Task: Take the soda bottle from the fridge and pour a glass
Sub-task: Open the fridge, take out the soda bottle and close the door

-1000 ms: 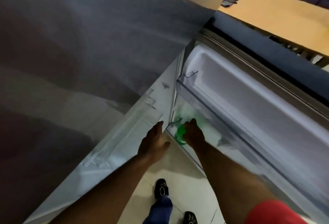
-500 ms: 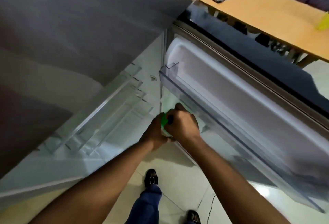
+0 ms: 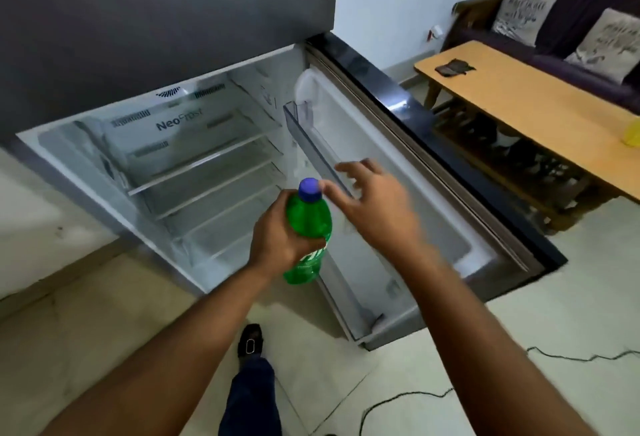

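A green soda bottle (image 3: 308,217) with a blue cap is upright in front of the open fridge (image 3: 194,144), outside it. My left hand (image 3: 277,238) is wrapped around the bottle's upper body. My right hand (image 3: 374,207) hovers just right of the cap with fingers spread, holding nothing, in front of the open fridge door (image 3: 391,172). The fridge shelves look bare. No glass is in view.
A wooden table (image 3: 526,109) stands to the right with a dark object (image 3: 453,67) and a yellow thing (image 3: 632,134) at the frame edge. A sofa with cushions (image 3: 588,19) sits behind it. A black cable (image 3: 415,401) lies on the tiled floor. My shoe (image 3: 250,342) is below.
The bottle came out of the low door shelf and passed from my right hand to my left. My right hand let go and opened. The view rose to show the fridge interior.
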